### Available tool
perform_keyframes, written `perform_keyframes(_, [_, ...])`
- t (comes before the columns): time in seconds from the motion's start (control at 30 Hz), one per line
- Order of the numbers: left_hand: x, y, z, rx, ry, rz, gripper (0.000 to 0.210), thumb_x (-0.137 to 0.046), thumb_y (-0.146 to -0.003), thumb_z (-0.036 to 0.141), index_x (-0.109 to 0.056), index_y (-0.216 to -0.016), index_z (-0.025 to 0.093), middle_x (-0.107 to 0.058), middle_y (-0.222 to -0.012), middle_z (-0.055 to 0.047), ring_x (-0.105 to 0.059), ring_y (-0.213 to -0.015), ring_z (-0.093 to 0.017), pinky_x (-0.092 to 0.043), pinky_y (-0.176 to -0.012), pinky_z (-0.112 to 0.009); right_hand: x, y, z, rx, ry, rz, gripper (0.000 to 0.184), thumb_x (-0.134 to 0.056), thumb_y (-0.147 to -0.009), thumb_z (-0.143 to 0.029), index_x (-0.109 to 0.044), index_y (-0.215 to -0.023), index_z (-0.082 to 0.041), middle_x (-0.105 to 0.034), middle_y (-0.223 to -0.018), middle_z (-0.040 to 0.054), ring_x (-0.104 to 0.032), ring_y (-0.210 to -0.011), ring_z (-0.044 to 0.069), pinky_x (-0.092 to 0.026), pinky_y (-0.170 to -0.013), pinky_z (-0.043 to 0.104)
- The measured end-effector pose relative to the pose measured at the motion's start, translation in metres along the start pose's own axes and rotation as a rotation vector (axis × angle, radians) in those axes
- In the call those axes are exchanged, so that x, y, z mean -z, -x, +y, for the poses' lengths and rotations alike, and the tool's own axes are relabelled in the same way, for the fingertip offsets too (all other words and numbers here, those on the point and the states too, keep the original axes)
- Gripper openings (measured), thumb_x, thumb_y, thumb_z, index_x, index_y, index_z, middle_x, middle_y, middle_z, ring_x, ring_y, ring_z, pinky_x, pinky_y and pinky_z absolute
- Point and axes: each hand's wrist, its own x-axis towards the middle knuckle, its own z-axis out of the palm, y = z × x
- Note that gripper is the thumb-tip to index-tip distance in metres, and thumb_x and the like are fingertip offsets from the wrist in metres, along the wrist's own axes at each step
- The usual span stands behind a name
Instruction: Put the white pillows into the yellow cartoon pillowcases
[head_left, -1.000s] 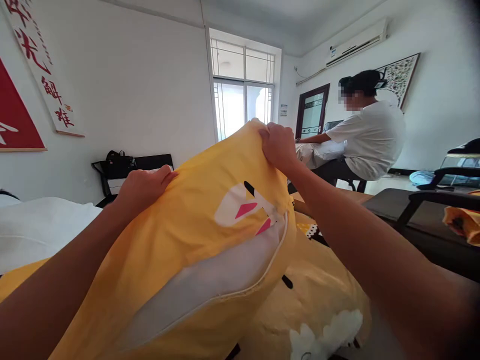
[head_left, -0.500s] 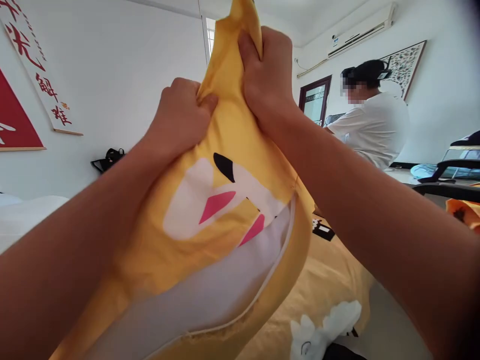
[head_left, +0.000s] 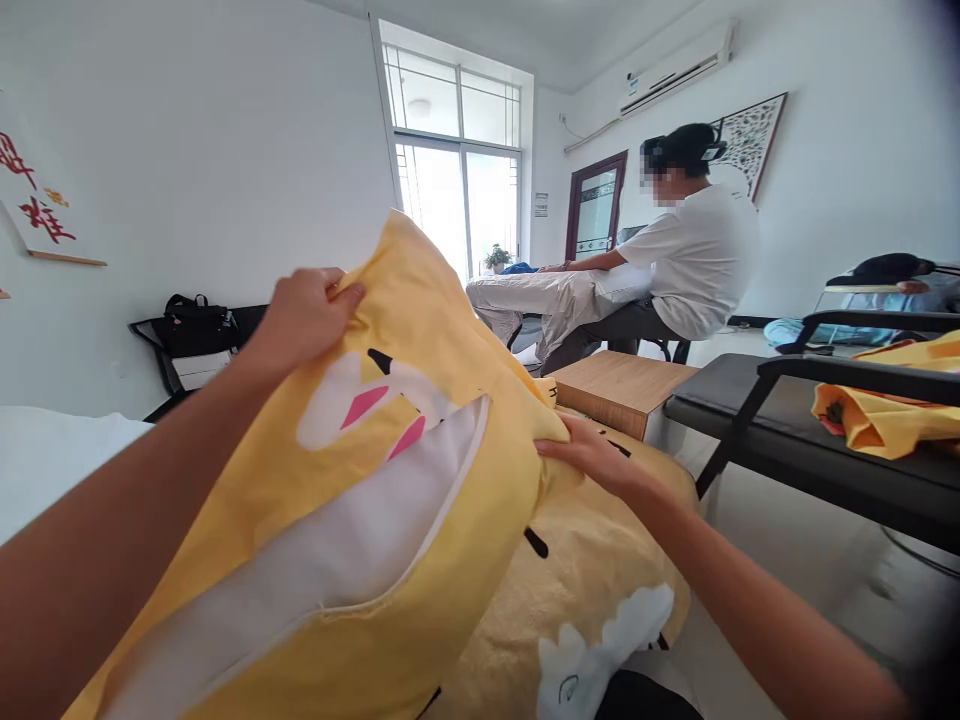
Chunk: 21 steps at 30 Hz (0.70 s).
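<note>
A yellow cushion cover (head_left: 420, 290) with a white, pink and black cartoon print fills the middle of the head view. Its long slit gapes, edged with a pale zip strip, and a white cushion insert (head_left: 352, 530) shows inside. My left hand (head_left: 307, 315) pinches the cover's upper left edge, thumb on the near side. At the cover's right corner, my right hand (head_left: 589, 455) grips the fabric between thumb and fingers. Below and behind lies a larger tan cushion (head_left: 517, 620) with a white cartoon figure.
To the right stand a wooden box-like table (head_left: 622, 385) and a black armchair (head_left: 720, 395) with yellow cloth (head_left: 885, 410) on it. A person (head_left: 712, 260) in a white shirt sits beyond at a cloth-covered table. A black bag (head_left: 195, 312) rests at left.
Both hands have come down from the raised top of the cover. My right hand has moved right and down to the corner; the hands are farther apart. The camera view has turned right.
</note>
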Motion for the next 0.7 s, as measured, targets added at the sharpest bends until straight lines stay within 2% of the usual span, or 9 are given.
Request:
perform_keyframes(0.1, [-0.054, 0.055, -0.003, -0.024, 0.096, 0.032, 0.052, -0.034, -0.096, 0.043, -0.039, -0.142, 0.02, -0.052, -0.138, -0.009, -0.046, -0.129, -0.025, -0.033, -0.11, -0.044, 0.015, 0.022, 0.042, -0.078, -0.156, 0.069, 0.058, -0.075, -0.065, -0.053, -0.063, -0.111, -0.02, -0.07, -0.109, 0.0102, -0.067, -0.094, 0.031, -0.056, -0.074, 0.038])
perform_keyframes(0.23, [-0.125, 0.173, -0.044, -0.156, 0.17, -0.492, 0.053, -0.027, -0.097, 0.046, -0.034, -0.148, 0.033, -0.03, -0.157, 0.0, -0.03, -0.143, -0.023, -0.025, -0.118, -0.044, 0.038, 0.055, 0.099, -0.289, -0.244, 0.043, 0.05, -0.069, -0.073, -0.056, -0.065, -0.108, -0.02, -0.071, -0.106, 0.0102, -0.068, -0.093, 0.031, -0.056, -0.08, 0.041])
perform_keyframes(0.3, [-0.146, 0.213, -0.072, -0.1, 0.172, -0.645, 0.051, -0.031, -0.096, 0.046, -0.039, -0.145, 0.036, -0.038, -0.153, 0.001, -0.037, -0.14, -0.023, -0.033, -0.115, -0.043, 0.045, 0.066, 0.124, -0.397, -0.234, 0.008, 0.048, -0.067, -0.075, -0.058, -0.066, -0.104, -0.02, -0.072, -0.103, 0.01, -0.068, -0.094, 0.031, -0.056, -0.081, 0.041])
perform_keyframes(0.33, [-0.153, 0.223, -0.083, -0.039, 0.183, -0.659, 0.051, -0.031, -0.096, 0.047, -0.043, -0.143, 0.034, -0.042, -0.15, 0.0, -0.041, -0.138, -0.024, -0.036, -0.113, -0.043, 0.048, 0.069, 0.134, -0.428, -0.201, -0.009, 0.047, -0.066, -0.075, -0.059, -0.066, -0.102, -0.02, -0.072, -0.101, 0.0098, -0.068, -0.096, 0.032, -0.055, -0.082, 0.04])
perform_keyframes(0.4, [-0.158, 0.228, -0.094, 0.053, 0.209, -0.668, 0.052, -0.031, -0.095, 0.049, -0.05, -0.139, 0.029, -0.049, -0.146, -0.003, -0.046, -0.134, -0.025, -0.04, -0.111, -0.043, 0.054, 0.07, 0.145, -0.452, -0.034, -0.019, 0.046, -0.064, -0.075, -0.06, -0.067, -0.098, -0.02, -0.072, -0.098, 0.0097, -0.067, -0.096, 0.033, -0.055, -0.081, 0.041])
perform_keyframes(0.47, [-0.158, 0.22, -0.091, 0.07, 0.225, -0.676, 0.05, -0.034, -0.094, 0.05, -0.055, -0.133, 0.027, -0.053, -0.143, -0.004, -0.048, -0.132, -0.025, -0.039, -0.111, -0.043, 0.056, 0.065, 0.144, -0.415, 0.285, 0.083, 0.044, -0.062, -0.075, -0.058, -0.067, -0.097, -0.02, -0.071, -0.095, 0.0106, -0.066, -0.094, 0.035, -0.054, -0.079, 0.045])
perform_keyframes(0.57, [-0.159, 0.205, -0.075, 0.031, 0.206, -0.679, 0.045, -0.042, -0.091, 0.052, -0.061, -0.124, 0.026, -0.058, -0.134, -0.007, -0.053, -0.126, -0.026, -0.043, -0.108, -0.043, 0.044, 0.051, 0.121, -0.143, 0.716, 0.316, 0.041, -0.054, -0.082, -0.05, -0.064, -0.111, -0.023, -0.066, -0.111, 0.0128, -0.061, -0.103, 0.034, -0.05, -0.087, 0.049])
perform_keyframes(0.63, [-0.16, 0.2, -0.067, 0.016, 0.194, -0.662, 0.042, -0.044, -0.091, 0.052, -0.063, -0.117, 0.026, -0.062, -0.126, -0.008, -0.056, -0.119, -0.026, -0.047, -0.103, -0.04, 0.026, 0.039, 0.097, 0.101, 0.771, 0.244, 0.042, -0.05, -0.089, -0.047, -0.057, -0.125, -0.027, -0.059, -0.126, 0.0106, -0.055, -0.116, 0.03, -0.044, -0.098, 0.047])
perform_keyframes(0.7, [-0.158, 0.196, -0.067, -0.023, 0.171, -0.662, 0.04, -0.043, -0.091, 0.051, -0.063, -0.114, 0.025, -0.064, -0.12, -0.008, -0.059, -0.113, -0.025, -0.05, -0.098, -0.037, 0.007, 0.024, 0.079, 0.259, 0.756, 0.046, 0.049, -0.052, -0.09, -0.05, -0.051, -0.134, -0.028, -0.055, -0.135, 0.0085, -0.049, -0.124, 0.026, -0.038, -0.105, 0.044])
